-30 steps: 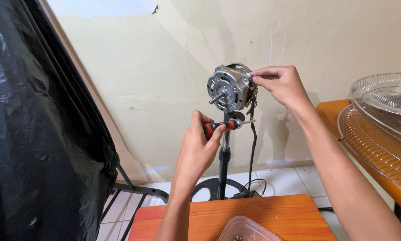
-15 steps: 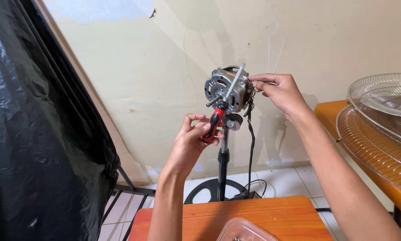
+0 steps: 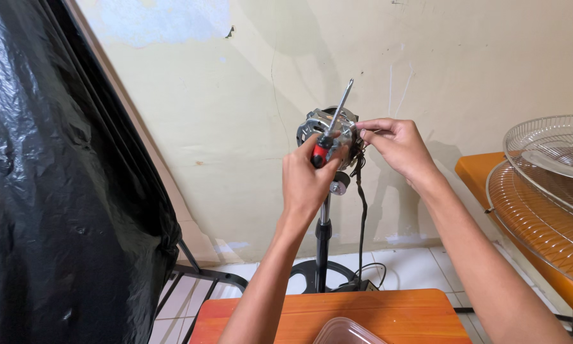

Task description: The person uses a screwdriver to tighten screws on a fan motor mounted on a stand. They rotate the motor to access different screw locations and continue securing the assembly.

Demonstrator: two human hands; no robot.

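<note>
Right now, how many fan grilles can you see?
2, both at the right edge: one grille lies on the orange table; the other grille rests on top of it. Both are cut off by the frame.

A bare silver metal fan motor (image 3: 328,130) sits atop a slim upright metal stand pole (image 3: 323,239), close to the far cream wall, its black cable hanging down the right side. A red-and-black-handled screwdriver (image 3: 330,130) stands in front of it, steel shaft tilted up to the right.

Both hands (image 3: 309,175) (image 3: 398,146) raised, fingers closed
</note>
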